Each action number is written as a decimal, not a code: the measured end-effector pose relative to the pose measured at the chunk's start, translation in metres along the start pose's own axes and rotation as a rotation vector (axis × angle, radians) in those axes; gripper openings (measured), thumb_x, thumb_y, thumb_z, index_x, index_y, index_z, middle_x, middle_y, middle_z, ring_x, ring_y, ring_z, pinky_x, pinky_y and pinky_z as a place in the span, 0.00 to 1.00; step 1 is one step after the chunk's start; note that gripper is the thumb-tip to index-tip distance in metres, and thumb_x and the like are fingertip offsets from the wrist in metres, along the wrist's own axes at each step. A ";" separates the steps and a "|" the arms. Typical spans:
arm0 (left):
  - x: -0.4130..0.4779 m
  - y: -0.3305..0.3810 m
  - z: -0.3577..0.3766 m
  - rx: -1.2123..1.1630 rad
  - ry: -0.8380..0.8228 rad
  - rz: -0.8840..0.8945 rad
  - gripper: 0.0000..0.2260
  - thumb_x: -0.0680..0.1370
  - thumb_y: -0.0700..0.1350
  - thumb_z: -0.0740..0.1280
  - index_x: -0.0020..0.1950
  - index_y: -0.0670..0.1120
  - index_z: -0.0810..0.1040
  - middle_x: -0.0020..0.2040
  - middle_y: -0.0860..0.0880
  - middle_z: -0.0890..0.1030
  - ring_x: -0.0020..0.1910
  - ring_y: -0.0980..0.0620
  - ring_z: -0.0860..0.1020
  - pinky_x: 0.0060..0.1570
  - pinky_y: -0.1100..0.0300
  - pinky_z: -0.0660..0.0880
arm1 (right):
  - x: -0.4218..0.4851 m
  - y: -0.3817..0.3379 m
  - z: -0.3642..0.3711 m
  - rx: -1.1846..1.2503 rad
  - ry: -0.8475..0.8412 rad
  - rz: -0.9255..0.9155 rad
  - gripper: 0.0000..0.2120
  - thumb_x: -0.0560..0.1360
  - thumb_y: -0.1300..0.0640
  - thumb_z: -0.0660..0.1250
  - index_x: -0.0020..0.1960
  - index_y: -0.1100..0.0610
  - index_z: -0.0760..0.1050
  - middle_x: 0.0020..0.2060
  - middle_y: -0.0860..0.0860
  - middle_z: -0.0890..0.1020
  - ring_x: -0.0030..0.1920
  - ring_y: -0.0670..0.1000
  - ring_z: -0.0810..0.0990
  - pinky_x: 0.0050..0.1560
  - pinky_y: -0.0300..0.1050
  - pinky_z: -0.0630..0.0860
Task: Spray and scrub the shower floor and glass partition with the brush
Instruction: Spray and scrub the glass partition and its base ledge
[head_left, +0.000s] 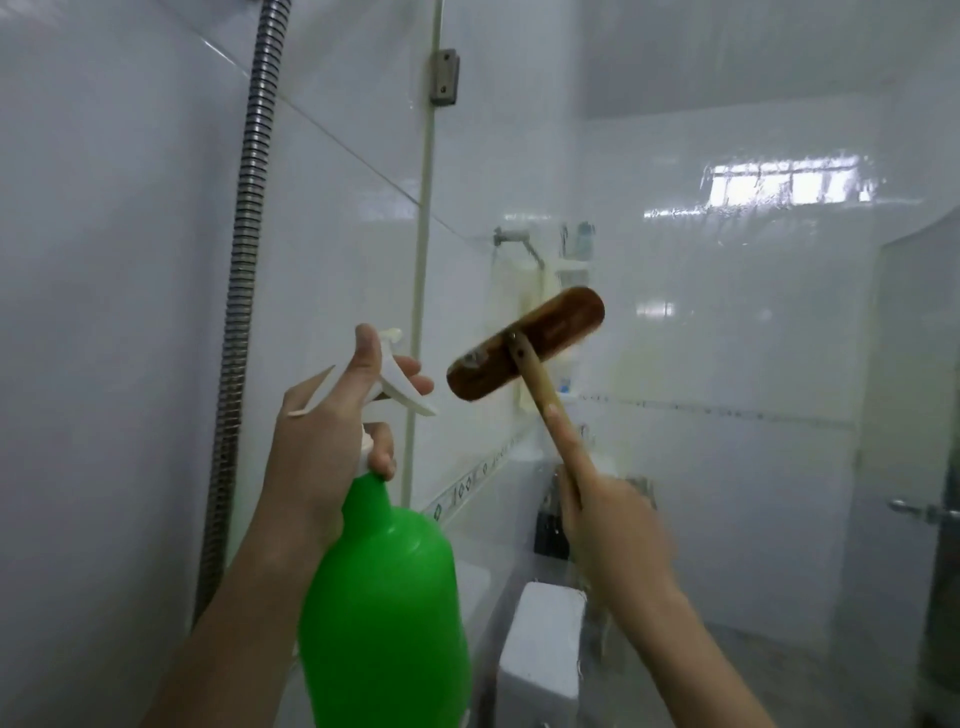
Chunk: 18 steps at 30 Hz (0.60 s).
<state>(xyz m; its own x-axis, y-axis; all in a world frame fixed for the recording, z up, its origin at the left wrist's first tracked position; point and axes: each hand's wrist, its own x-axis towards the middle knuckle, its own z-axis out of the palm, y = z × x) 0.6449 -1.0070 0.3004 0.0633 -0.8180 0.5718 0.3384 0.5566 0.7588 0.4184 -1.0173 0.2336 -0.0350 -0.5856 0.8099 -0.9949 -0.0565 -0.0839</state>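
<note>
- Two hands share the work: the left hand (332, 441) carries the green spray bottle (384, 587), the right hand (608, 525) carries the brush (524, 348).
- Brush head lies at 11 o'clock from the right grip, at the far end of the wooden handle (540, 389); its long axis runs from 8 o'clock to 2 o'clock, across the handle.
- Brush head sits up against the glass partition (727, 322); actual contact cannot be told.
- Right grip is wrapped tight round the lower handle, index finger laid along it.
- Left grip is wrapped round the bottle neck, fingers on the white trigger (405, 389); nozzle points toward 2 o'clock, at the glass near the brush.
- Right hand is nearer the glass, so, by judgement, the scrubbing stroke falls to it.
</note>
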 end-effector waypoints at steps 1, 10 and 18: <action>-0.002 0.002 0.002 -0.003 -0.005 0.002 0.21 0.81 0.60 0.61 0.47 0.45 0.84 0.46 0.47 0.88 0.18 0.55 0.66 0.28 0.60 0.65 | 0.030 -0.006 -0.013 -0.003 0.053 0.007 0.33 0.83 0.55 0.54 0.77 0.39 0.36 0.25 0.46 0.68 0.21 0.44 0.69 0.22 0.36 0.68; -0.010 0.001 0.030 -0.019 -0.071 0.000 0.20 0.81 0.59 0.61 0.52 0.45 0.84 0.47 0.46 0.87 0.18 0.55 0.66 0.23 0.62 0.67 | -0.072 0.010 -0.018 0.191 0.070 0.286 0.32 0.82 0.55 0.57 0.76 0.39 0.41 0.21 0.47 0.68 0.18 0.44 0.67 0.18 0.36 0.70; -0.017 0.004 0.054 -0.052 -0.077 0.006 0.21 0.81 0.59 0.62 0.52 0.43 0.84 0.46 0.45 0.87 0.18 0.55 0.66 0.22 0.63 0.68 | 0.053 0.035 -0.089 0.094 0.221 0.247 0.29 0.83 0.54 0.53 0.77 0.38 0.43 0.32 0.53 0.76 0.30 0.53 0.76 0.34 0.52 0.79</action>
<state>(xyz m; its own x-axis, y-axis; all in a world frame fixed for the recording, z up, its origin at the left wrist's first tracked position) 0.5944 -0.9828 0.3101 -0.0057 -0.7998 0.6003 0.3864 0.5519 0.7390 0.3738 -0.9785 0.3250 -0.3036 -0.4022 0.8637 -0.9410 -0.0155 -0.3380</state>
